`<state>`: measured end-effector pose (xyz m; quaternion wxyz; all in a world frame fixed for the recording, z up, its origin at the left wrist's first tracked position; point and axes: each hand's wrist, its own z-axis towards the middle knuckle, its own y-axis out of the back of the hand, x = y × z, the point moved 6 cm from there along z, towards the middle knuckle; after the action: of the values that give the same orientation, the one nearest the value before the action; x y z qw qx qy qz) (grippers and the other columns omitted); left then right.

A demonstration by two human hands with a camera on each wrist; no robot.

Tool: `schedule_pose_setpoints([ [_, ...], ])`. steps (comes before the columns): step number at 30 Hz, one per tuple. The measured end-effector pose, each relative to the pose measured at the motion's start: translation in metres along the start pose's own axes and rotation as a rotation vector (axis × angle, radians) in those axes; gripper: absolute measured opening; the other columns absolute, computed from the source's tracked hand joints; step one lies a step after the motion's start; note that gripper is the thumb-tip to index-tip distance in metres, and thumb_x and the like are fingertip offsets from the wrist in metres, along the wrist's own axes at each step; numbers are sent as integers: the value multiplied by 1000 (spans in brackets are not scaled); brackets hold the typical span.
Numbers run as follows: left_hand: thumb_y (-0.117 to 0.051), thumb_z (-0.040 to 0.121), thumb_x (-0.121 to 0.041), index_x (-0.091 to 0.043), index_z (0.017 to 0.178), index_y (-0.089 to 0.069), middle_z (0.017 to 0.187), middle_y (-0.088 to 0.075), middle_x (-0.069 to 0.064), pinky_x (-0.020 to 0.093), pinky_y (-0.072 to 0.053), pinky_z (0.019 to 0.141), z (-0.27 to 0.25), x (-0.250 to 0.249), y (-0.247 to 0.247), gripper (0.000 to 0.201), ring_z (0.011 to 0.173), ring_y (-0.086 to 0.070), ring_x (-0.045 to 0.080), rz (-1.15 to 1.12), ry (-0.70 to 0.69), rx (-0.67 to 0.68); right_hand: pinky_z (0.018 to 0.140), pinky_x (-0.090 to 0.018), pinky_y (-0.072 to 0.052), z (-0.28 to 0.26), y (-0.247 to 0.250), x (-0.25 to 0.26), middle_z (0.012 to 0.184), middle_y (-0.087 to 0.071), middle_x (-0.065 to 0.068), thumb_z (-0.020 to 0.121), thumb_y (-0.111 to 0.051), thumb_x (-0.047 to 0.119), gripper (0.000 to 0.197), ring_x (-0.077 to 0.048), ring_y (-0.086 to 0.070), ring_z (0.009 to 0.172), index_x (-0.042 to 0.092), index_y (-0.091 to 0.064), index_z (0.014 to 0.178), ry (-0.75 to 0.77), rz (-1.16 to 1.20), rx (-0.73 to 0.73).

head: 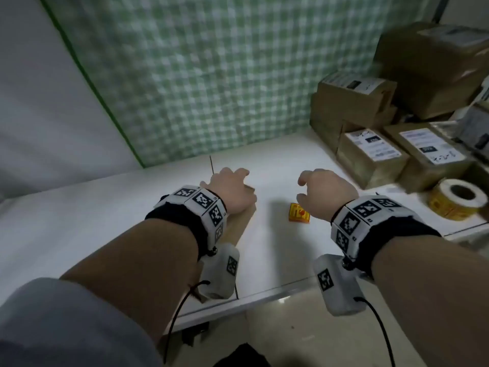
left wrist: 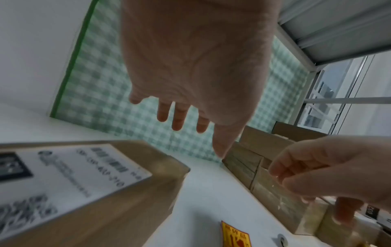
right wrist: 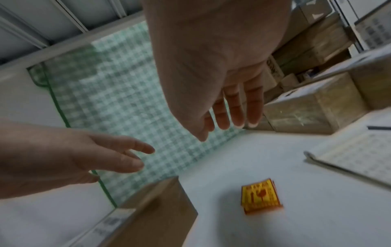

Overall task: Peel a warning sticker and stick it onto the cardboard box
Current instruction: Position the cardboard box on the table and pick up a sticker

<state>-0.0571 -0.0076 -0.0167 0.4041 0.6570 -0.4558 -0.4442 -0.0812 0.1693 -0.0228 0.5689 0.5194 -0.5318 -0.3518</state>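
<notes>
Listing, left to right, on white bench (head: 87,207):

- Left hand (head: 232,193): poised over cardboard box, fingers loosely extended and spread, nothing held; contact with box top not clear from any view
- Cardboard box (left wrist: 118,200): near middle of bench, partly hidden under left hand and wrist in head view; white printed label (left wrist: 69,175) on top face, text blurred
- Warning sticker (head: 299,213): yellow-orange square with red marks, flat on bench surface just right of cardboard box, between the two hands and toward front edge; untouched by either hand
- Right hand (head: 326,193): raised above bench just right of warning sticker, fingers relaxed and slightly curled downward, nothing held; well clear of left hand
- Sticker roll (head: 457,201): yellow stickers wound on white core, near right edge of bench
- Stacked cartons (head: 375,128): several brown boxes with white shipping labels, piled at far right corner of bench
- White printed sheet (right wrist: 359,158): at right of bench in right wrist view, content too blurred to read

Backing: green-and-white checked cloth (head: 211,75) hung behind far edge of bench, green trim down left side
</notes>
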Motion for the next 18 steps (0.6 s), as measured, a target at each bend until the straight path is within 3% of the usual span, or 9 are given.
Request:
schedule_pose_setpoints([
  [5,-54,84,-48,-26,147,-22,148,-29,14,43,-40,102,1,15,-27,74,129,-38,37,-15,6,-5,74,-30,-39,-4,-46,3,121,-54,-6,87,-49,20,38,-27,-54,109,18,-51,125,-24,20,-37],
  [11,-61,77,-52,-26,144,-26,143,-34,13,36,-38,90,-38,45,-40,80,127,-41,34,-55,-16,-78,77,-31,-37,-43,-66,20,125,-52,-7,87,-48,23,41,-27,-52,113,19,-50,128,-38,-5,-136],
  [13,-62,73,-57,-29,146,-18,146,-29,14,37,-37,86,-50,61,-47,90,128,-39,34,-27,11,-49,78,-31,-39,-59,-70,31,126,-51,-6,87,-49,24,43,-27,-52,114,20,-49,129,-43,-9,-132],
  [15,-63,70,-60,-30,148,-11,147,-26,14,40,-39,90,-58,76,-51,99,128,-38,35,-27,32,-6,84,-34,-45,-70,-70,42,128,-51,-6,86,-50,24,45,-26,-52,115,21,-48,131,-46,1,-140],
  [18,-69,63,-61,-27,148,-11,140,-30,14,40,-42,89,-68,95,-58,108,120,-44,32,-64,58,62,90,-38,-47,-80,-72,58,128,-52,-5,85,-51,25,47,-26,-53,114,21,-47,132,-51,2,-132],
])
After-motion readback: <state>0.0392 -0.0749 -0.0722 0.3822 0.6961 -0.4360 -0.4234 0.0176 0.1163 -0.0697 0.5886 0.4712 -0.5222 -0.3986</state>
